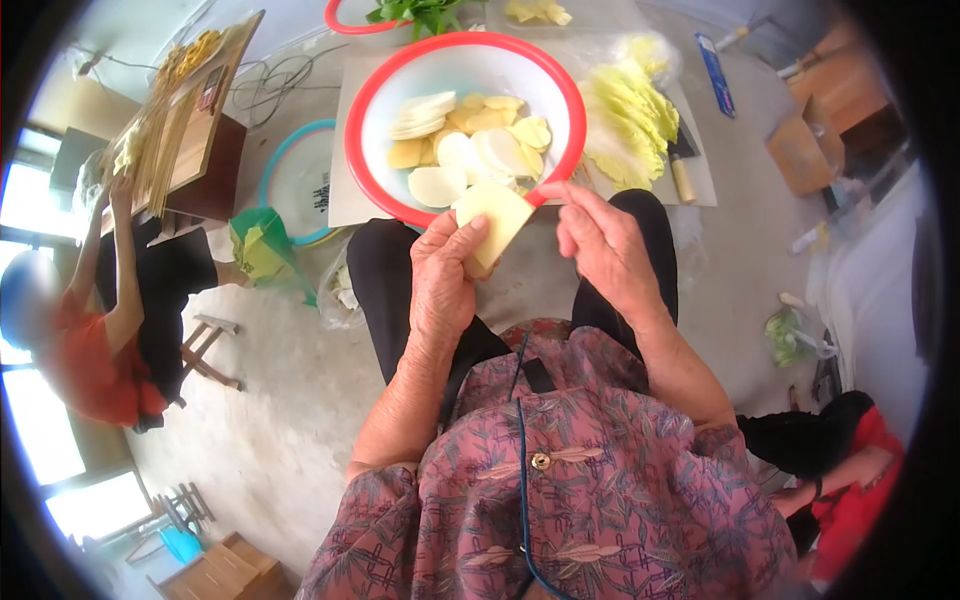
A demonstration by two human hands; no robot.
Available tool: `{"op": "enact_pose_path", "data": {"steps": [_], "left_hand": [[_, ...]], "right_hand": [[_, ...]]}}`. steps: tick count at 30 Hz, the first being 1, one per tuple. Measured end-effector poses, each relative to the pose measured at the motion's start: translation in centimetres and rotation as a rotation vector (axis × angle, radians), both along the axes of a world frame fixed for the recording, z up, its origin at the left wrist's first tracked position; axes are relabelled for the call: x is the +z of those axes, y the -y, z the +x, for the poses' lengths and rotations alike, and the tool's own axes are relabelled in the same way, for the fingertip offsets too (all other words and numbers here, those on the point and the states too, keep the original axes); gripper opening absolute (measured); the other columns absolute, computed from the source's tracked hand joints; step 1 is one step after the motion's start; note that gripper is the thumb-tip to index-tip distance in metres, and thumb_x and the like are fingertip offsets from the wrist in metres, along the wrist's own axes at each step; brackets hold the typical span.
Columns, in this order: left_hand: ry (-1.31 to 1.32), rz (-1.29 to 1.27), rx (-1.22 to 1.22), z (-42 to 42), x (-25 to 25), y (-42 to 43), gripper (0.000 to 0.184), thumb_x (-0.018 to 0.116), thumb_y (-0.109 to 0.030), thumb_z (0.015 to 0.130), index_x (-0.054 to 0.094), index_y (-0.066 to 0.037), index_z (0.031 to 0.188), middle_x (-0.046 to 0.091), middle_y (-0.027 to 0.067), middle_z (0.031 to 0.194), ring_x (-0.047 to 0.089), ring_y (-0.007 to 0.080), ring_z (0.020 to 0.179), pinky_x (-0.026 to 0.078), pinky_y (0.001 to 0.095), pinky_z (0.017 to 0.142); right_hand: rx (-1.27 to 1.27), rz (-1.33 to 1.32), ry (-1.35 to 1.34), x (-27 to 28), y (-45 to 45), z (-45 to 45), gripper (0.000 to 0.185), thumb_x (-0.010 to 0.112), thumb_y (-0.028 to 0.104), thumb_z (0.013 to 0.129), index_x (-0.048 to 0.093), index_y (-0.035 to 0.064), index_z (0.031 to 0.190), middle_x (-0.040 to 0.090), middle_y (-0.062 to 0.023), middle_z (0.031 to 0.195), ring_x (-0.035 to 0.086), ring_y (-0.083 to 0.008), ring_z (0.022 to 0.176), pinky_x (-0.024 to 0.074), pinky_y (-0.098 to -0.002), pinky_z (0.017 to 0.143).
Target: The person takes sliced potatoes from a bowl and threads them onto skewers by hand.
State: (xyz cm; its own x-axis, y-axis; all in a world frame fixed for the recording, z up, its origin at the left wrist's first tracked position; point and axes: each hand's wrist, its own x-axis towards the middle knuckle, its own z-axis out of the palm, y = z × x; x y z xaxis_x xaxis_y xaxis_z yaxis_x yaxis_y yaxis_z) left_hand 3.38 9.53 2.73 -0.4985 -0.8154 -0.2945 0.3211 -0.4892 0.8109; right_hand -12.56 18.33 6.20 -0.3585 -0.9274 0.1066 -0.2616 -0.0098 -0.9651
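Note:
My left hand [445, 275] is closed around a cut potato [495, 222], its flat pale-yellow face turned up and its brown skin at the lower edge. My right hand [605, 245] is just to the right, index finger stretched toward the potato's edge and the other fingers curled. Whatever those curled fingers may hold is hidden. Both hands are over my lap at the near rim of a white bowl with a red rim [357, 125]. Inside the bowl lie several potato slices [500, 152], some whiter, some yellower, partly stacked.
Cabbage leaves [630, 120] lie right of the bowl beside a wooden-handled knife [683, 180]. Left are a blue-rimmed basin [268, 185] and a green bag [265, 250]. A person in orange [95, 350] works at a wooden table [205, 130]. Another person's red sleeve [860, 500] is at lower right.

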Motion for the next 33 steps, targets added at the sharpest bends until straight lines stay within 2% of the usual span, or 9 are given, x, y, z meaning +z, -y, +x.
{"op": "enact_pose_path", "data": {"steps": [3, 6, 11, 13, 18, 23, 25, 27, 33], "left_hand": [[-0.049, -0.003, 0.086, 0.1, 0.3, 0.1, 0.02, 0.059, -0.012, 0.087, 0.059, -0.002, 0.105, 0.064, 0.0056, 0.09, 0.056, 0.0118, 0.066, 0.043, 0.0245, 0.053], [-0.052, 0.028, 0.096, -0.7, 0.8, -0.2, 0.021, 0.059, -0.011, 0.087, 0.058, -0.002, 0.107, 0.064, 0.0061, 0.092, 0.058, 0.0131, 0.068, 0.045, 0.0258, 0.053], [0.008, 0.032, -0.02, -2.2, 1.3, -1.7, 0.018, 0.059, -0.011, 0.087, 0.061, -0.002, 0.102, 0.065, 0.0064, 0.088, 0.06, 0.0129, 0.07, 0.048, 0.0259, 0.055], [0.087, -0.063, -0.068, -1.8, 1.0, -1.3, 0.016, 0.06, -0.011, 0.086, 0.064, -0.002, 0.098, 0.066, 0.0061, 0.082, 0.06, 0.0119, 0.067, 0.047, 0.0245, 0.055], [0.144, -0.07, -0.147, -1.4, 0.5, -0.4, 0.019, 0.062, -0.011, 0.083, 0.065, 0.0, 0.098, 0.066, 0.0055, 0.08, 0.058, 0.0105, 0.064, 0.045, 0.0229, 0.056], [0.158, -0.057, -0.19, -1.5, 0.6, 0.1, 0.019, 0.062, -0.011, 0.083, 0.065, 0.0, 0.098, 0.066, 0.0046, 0.081, 0.057, 0.0099, 0.064, 0.043, 0.0218, 0.056], [0.026, 0.105, -0.039, -1.4, -0.2, 0.4, 0.017, 0.062, -0.01, 0.083, 0.062, 0.0, 0.096, 0.062, 0.0046, 0.075, 0.05, 0.0103, 0.055, 0.039, 0.0224, 0.05], [-0.017, 0.148, -0.015, -1.2, -0.7, 0.9, 0.015, 0.061, -0.01, 0.083, 0.06, -0.001, 0.095, 0.06, 0.0041, 0.075, 0.048, 0.0102, 0.054, 0.037, 0.0226, 0.049], [-0.225, 0.31, 0.067, -0.9, -0.6, 2.0, 0.013, 0.059, -0.012, 0.087, 0.053, -0.003, 0.093, 0.055, 0.0038, 0.076, 0.044, 0.01, 0.054, 0.034, 0.0213, 0.046]], "right_hand": [[0.019, 0.02, -0.048, 0.1, -1.2, 0.0, 0.026, 0.049, 0.019, 0.095, 0.06, 0.0008, 0.111, 0.051, -0.002, 0.062, 0.047, -0.0082, 0.056, 0.0413, -0.0239, 0.055], [-0.065, -0.017, -0.017, -1.1, -1.3, 0.3, 0.026, 0.054, 0.02, 0.093, 0.061, 0.0003, 0.107, 0.052, -0.0013, 0.063, 0.047, -0.0078, 0.056, 0.0407, -0.0238, 0.055], [-0.048, 0.072, 0.37, -2.4, 0.1, 0.7, 0.025, 0.062, 0.022, 0.088, 0.063, -0.0015, 0.096, 0.055, 0.0001, 0.066, 0.047, -0.0044, 0.061, 0.0412, -0.0222, 0.057], [-0.057, 0.096, 0.394, -1.7, 0.2, 0.2, 0.024, 0.06, 0.02, 0.088, 0.063, -0.0024, 0.094, 0.056, 0.0002, 0.067, 0.048, -0.0038, 0.063, 0.0414, -0.0219, 0.058], [0.094, 0.151, 0.237, -2.8, 0.6, -1.2, 0.025, 0.061, 0.022, 0.088, 0.062, -0.0028, 0.094, 0.057, -0.0015, 0.066, 0.049, -0.0051, 0.063, 0.0421, -0.0238, 0.057], [-0.021, 0.051, 0.037, -1.8, 0.1, -1.4, 0.026, 0.056, 0.018, 0.091, 0.061, -0.001, 0.107, 0.055, -0.0046, 0.066, 0.047, -0.0083, 0.058, 0.0414, -0.025, 0.055], [-0.09, 0.025, 0.005, -0.9, -0.6, -1.3, 0.027, 0.054, 0.016, 0.092, 0.059, 0.0001, 0.113, 0.055, -0.0055, 0.067, 0.046, -0.0092, 0.057, 0.0411, -0.0252, 0.054], [-0.085, 0.061, 0.009, -0.5, -1.8, -1.7, 0.03, 0.05, 0.011, 0.093, 0.056, 0.0018, 0.121, 0.056, -0.0064, 0.069, 0.046, -0.0098, 0.054, 0.0406, -0.0246, 0.053], [-0.023, 0.066, -0.063, -2.3, -4.6, -0.7, 0.032, 0.052, 0.006, 0.092, 0.055, 0.0038, 0.123, 0.061, -0.0077, 0.079, 0.044, -0.0095, 0.053, 0.0413, -0.0228, 0.051]]}}
